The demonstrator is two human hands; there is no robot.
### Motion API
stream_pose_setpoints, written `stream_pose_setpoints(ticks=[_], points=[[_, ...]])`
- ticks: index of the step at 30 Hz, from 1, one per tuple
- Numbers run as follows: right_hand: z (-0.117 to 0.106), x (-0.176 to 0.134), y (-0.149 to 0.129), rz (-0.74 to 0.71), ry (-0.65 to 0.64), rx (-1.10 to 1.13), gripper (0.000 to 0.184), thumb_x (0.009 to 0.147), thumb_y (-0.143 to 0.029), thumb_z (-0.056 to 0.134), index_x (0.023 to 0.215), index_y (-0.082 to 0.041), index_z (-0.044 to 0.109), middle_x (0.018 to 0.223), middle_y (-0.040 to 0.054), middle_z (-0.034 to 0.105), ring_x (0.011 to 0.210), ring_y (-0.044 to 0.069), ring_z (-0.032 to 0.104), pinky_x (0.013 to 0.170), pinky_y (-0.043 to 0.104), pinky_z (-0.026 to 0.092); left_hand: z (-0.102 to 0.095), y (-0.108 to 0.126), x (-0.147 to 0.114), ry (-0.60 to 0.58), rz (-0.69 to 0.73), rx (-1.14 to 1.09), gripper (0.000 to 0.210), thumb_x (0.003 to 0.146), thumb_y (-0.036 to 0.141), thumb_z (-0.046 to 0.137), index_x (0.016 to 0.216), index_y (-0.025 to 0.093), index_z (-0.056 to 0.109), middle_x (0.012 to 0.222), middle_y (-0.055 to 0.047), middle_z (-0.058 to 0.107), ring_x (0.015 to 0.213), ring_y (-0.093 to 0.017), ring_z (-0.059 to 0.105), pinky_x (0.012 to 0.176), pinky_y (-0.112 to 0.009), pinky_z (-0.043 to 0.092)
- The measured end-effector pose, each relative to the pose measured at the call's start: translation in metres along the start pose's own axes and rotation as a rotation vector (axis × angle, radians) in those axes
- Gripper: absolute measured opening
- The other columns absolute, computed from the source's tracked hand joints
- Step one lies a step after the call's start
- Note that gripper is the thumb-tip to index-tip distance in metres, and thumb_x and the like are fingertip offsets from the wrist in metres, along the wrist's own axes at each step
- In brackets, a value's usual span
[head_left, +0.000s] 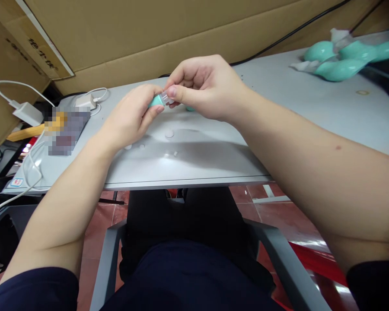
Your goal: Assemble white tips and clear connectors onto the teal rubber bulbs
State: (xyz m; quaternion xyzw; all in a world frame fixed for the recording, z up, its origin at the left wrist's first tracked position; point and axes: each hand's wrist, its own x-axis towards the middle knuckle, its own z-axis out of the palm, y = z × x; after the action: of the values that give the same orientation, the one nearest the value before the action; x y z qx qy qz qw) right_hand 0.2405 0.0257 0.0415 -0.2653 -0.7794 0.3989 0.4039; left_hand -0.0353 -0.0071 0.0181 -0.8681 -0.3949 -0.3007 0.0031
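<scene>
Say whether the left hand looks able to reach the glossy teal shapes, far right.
Probably not: the right hand and forearm lie between, and the left hand is holding a small teal piece.

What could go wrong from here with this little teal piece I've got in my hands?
Your left hand grips the teal piece and your right hand pinches its clear end; if either slips, it might drop. The small pale disc lying loose below your hands could get brushed off the table. Another teal item, mostly hidden by your right hand, might get bumped.
</scene>
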Motion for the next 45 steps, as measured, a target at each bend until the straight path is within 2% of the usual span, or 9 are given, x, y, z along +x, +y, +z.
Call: stream_pose_setpoints(ticks=[5,12,19,22,25,30,37,42,45], points=[[-0.001,0.000,0.001,-0.008,-0.025,0.069,0.034,0.087,-0.053,0.112,0.091,-0.038,0.082,0.105,0.0035,0.092,0.105,0.037,0.085,0.107,0.057,0.072,-0.001,0.005,0.001,0.015,0.074,-0.006,0.088,0.126,0.097,0.032,0.150,0.028,0.081,0.135,-0.018,0.084,0.129,-0.039,0.087,0.123,-0.059,0.070],[0.002,0.004,0.009,-0.039,-0.046,0.164,0.034,0.093,-0.051,0.109,0.088,-0.036,0.079,0.101,0.0039,0.089,0.103,0.035,0.086,0.104,0.055,0.072,-0.010,0.019,0.001,-0.003,-0.116,-0.009,0.048,0.133,0.069,0.056,0.147,0.033,0.083,0.141,-0.014,0.091,0.136,-0.038,0.089,0.129,-0.059,0.073],[0.004,0.004,0.014,-0.025,-0.068,0.273,0.036,0.085,-0.053,0.117,0.090,-0.037,0.085,0.102,0.0019,0.089,0.102,0.032,0.086,0.113,0.051,0.072,-0.015,0.025,0.002,-0.014,-0.161,-0.040,0.043,0.133,0.066,0.061,0.144,0.033,0.087,0.139,-0.012,0.094,0.140,-0.037,0.090,0.127,-0.058,0.076],[0.004,0.005,0.015,-0.019,-0.076,0.276,0.039,0.084,-0.057,0.117,0.091,-0.037,0.085,0.103,0.0040,0.090,0.107,0.036,0.087,0.112,0.053,0.072,-0.016,0.029,0.001,-0.002,-0.148,-0.068,0.045,0.134,0.065,0.059,0.141,0.033,0.090,0.137,-0.011,0.095,0.141,-0.037,0.091,0.127,-0.057,0.077],[0.005,0.005,0.016,-0.005,-0.088,0.291,0.043,0.080,-0.058,0.120,0.089,-0.038,0.083,0.106,0.0040,0.092,0.110,0.037,0.087,0.112,0.054,0.072,-0.016,0.033,0.001,-0.005,-0.155,-0.086,0.048,0.134,0.068,0.058,0.137,0.034,0.092,0.133,-0.010,0.096,0.143,-0.037,0.091,0.126,-0.057,0.078],[0.008,0.005,0.015,-0.002,-0.066,0.339,0.037,0.078,-0.047,0.120,0.092,-0.038,0.087,0.103,0.0012,0.091,0.102,0.033,0.084,0.114,0.051,0.072,-0.017,0.032,0.000,0.000,-0.173,-0.100,0.053,0.134,0.073,0.055,0.134,0.035,0.092,0.133,-0.009,0.096,0.145,-0.036,0.091,0.128,-0.058,0.078],[0.015,0.006,0.019,-0.046,-0.066,0.455,0.043,0.086,-0.063,0.121,0.089,-0.036,0.088,0.098,0.0016,0.087,0.094,0.027,0.081,0.102,0.042,0.072,-0.010,0.014,0.001,0.064,-0.031,-0.276,0.080,0.119,0.104,0.061,0.119,0.031,0.094,0.121,-0.007,0.098,0.130,-0.037,0.095,0.121,-0.055,0.080],[0.019,0.006,0.019,-0.019,-0.055,0.486,0.042,0.080,-0.055,0.125,0.089,-0.035,0.089,0.094,0.0007,0.087,0.090,0.027,0.078,0.101,0.042,0.072,-0.011,0.013,0.002,0.076,-0.020,-0.328,0.079,0.116,0.105,0.069,0.119,0.032,0.097,0.125,-0.005,0.100,0.130,-0.036,0.096,0.123,-0.056,0.080],[0.019,0.007,0.019,-0.010,-0.065,0.502,0.051,0.074,-0.063,0.128,0.089,-0.035,0.087,0.095,0.0008,0.088,0.093,0.028,0.080,0.101,0.043,0.073,-0.012,0.012,0.001,0.073,-0.019,-0.332,0.079,0.116,0.104,0.070,0.121,0.030,0.097,0.126,-0.006,0.100,0.130,-0.037,0.096,0.123,-0.057,0.080]])
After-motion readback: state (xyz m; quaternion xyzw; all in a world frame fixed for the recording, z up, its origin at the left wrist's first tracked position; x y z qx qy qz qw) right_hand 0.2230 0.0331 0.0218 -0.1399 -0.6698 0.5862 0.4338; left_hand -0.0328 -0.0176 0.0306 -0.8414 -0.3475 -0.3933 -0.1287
